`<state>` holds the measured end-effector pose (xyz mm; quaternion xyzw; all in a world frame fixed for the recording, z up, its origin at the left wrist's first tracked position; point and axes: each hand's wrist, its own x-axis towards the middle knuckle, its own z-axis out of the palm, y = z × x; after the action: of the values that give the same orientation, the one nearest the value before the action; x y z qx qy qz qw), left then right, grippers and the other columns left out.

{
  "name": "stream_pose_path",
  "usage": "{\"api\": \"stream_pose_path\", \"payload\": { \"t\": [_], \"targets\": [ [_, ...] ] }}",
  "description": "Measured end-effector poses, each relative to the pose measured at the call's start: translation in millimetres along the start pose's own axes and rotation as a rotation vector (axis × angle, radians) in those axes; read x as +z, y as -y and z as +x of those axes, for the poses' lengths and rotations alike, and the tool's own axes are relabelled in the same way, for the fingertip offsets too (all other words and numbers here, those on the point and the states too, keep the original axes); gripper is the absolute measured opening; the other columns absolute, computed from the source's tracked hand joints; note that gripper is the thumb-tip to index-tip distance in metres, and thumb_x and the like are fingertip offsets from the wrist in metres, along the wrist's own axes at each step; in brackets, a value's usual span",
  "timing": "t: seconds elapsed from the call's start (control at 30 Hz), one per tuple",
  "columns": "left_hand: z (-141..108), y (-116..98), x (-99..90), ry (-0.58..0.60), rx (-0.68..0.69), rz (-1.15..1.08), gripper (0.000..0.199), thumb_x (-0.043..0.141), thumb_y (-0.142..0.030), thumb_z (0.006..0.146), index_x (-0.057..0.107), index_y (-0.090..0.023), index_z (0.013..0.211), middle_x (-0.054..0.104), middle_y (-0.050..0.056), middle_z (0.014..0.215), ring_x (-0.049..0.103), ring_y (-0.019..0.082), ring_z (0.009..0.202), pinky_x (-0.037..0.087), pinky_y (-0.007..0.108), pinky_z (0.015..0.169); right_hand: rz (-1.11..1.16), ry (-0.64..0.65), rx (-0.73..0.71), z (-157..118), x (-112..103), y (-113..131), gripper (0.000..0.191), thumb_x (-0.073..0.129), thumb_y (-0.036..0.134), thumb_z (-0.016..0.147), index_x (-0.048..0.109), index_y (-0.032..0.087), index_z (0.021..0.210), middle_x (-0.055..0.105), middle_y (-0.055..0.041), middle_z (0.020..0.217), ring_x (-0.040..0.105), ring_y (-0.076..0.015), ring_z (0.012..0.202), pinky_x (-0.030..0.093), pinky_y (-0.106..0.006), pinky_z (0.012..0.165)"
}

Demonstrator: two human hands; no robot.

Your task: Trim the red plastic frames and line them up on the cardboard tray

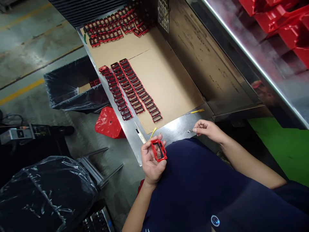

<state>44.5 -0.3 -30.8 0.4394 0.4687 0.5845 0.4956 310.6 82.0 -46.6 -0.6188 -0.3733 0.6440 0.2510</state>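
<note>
A small red rectangular frame with a dark inner edge (pixel 155 156) rests in my left hand (pixel 151 162), thumb and fingers closed about its sides. Over the metal table edge, the fingertips of my right hand (pixel 205 129) pinch a small, dark, shiny piece (pixel 190 131); it is too small to name. Long rows of similar red and black frames (pixel 141 91) lie on the cardboard sheet (pixel 166 77) beyond my hands. A yellow-handled tool (pixel 153 132) and a white cutter-like strip (pixel 140 134) lie close to my left hand.
More frames (pixel 108 32) fill the table's far end. Another yellow tool (pixel 197 111) lies near the right side wall (pixel 205 54). Red bins (pixel 285 29) hang at upper right. Left of the table stand a plastic-lined black container (pixel 72 101), a red stool (pixel 108 122) and a plastic-covered chair (pixel 48 190).
</note>
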Motion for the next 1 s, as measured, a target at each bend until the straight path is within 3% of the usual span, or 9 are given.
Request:
{"api": "stream_pose_path", "payload": {
  "t": [0.07,0.2,0.3,0.37,0.5,0.6,0.67,0.83,1.0],
  "targets": [
    [2.3,0.7,0.4,0.003,-0.002,-0.027,0.057,0.073,-0.052,0.082,0.044,-0.033,0.127,0.049,0.010,0.135,0.054,0.032,0.133,0.056,0.050,0.100,0.153,-0.090,0.095,16.2,8.5,-24.5,0.054,0.092,0.050,0.048,0.059,0.015,0.071,0.059,0.0013,0.064,0.056,-0.0102,0.060,0.049,-0.023,0.059],
    [0.6,-0.5,2.9,0.007,0.013,0.024,0.056,0.072,-0.051,0.083,0.043,-0.032,0.128,0.048,0.011,0.136,0.058,0.030,0.128,0.059,0.048,0.096,0.228,-0.161,0.151,37.4,20.1,-67.0,0.056,0.091,0.053,0.047,0.056,0.016,0.069,0.059,0.0000,0.064,0.057,-0.0108,0.060,0.051,-0.024,0.057],
    [1.6,4.6,-0.1,0.000,0.033,0.087,0.059,0.070,-0.053,0.083,0.042,-0.032,0.130,0.047,0.012,0.139,0.058,0.030,0.128,0.058,0.045,0.095,0.257,-0.180,0.161,44.2,21.7,-87.3,0.055,0.092,0.051,0.046,0.059,0.015,0.070,0.063,-0.0022,0.068,0.060,-0.0119,0.065,0.051,-0.022,0.057],
    [13.3,14.4,-10.3,-0.072,-0.044,0.240,0.063,0.066,-0.058,0.083,0.040,-0.029,0.133,0.049,0.013,0.138,0.060,0.030,0.125,0.058,0.043,0.093,0.268,-0.191,0.167,47.4,20.3,-95.3,0.055,0.092,0.051,0.046,0.059,0.015,0.071,0.065,-0.0037,0.072,0.064,-0.0140,0.073,0.052,-0.020,0.059],
    [71.8,42.9,-53.2,-0.319,-0.345,0.721,0.061,0.058,-0.049,0.088,0.039,-0.017,0.138,0.059,0.017,0.125,0.062,0.028,0.120,0.054,0.043,0.098,0.272,-0.206,0.176,52.3,17.7,-102.0,0.055,0.093,0.050,0.046,0.058,0.014,0.069,0.068,-0.0056,0.078,0.069,-0.0184,0.084,0.053,-0.019,0.061],
    [121.7,61.4,-88.6,-0.451,-0.485,0.948,0.060,0.069,-0.036,0.082,0.049,-0.009,0.133,0.058,0.021,0.126,0.055,0.033,0.126,0.043,0.052,0.109,0.267,-0.210,0.167,53.4,18.5,-101.7,0.055,0.092,0.051,0.047,0.058,0.014,0.070,0.068,-0.0063,0.079,0.070,-0.0199,0.085,0.053,-0.019,0.059],
    [144.5,70.9,-103.8,-0.496,-0.571,1.074,0.058,0.073,-0.034,0.081,0.053,-0.010,0.130,0.056,0.020,0.131,0.051,0.035,0.129,0.039,0.056,0.111,0.262,-0.214,0.160,52.9,19.6,-100.4,0.054,0.092,0.050,0.047,0.059,0.014,0.071,0.067,-0.0064,0.079,0.070,-0.0204,0.085,0.053,-0.019,0.058],
    [162.7,83.5,-111.0,-0.515,-0.663,1.272,0.054,0.067,-0.043,0.089,0.053,-0.017,0.134,0.054,0.014,0.138,0.052,0.032,0.128,0.042,0.056,0.107,0.256,-0.223,0.150,51.6,21.7,-99.1,0.053,0.091,0.050,0.047,0.060,0.015,0.072,0.068,-0.0067,0.081,0.070,-0.0198,0.084,0.054,-0.019,0.057],
    [156.3,80.8,-96.5,-0.499,-0.516,1.407,0.080,0.070,-0.045,0.083,0.039,-0.004,0.145,0.047,0.029,0.141,0.042,0.042,0.134,0.039,0.057,0.107,0.249,-0.229,0.147,51.8,22.8,-100.9,0.053,0.090,0.050,0.048,0.060,0.015,0.072,0.069,-0.0064,0.081,0.070,-0.0191,0.085,0.053,-0.018,0.058]
  ]
}}
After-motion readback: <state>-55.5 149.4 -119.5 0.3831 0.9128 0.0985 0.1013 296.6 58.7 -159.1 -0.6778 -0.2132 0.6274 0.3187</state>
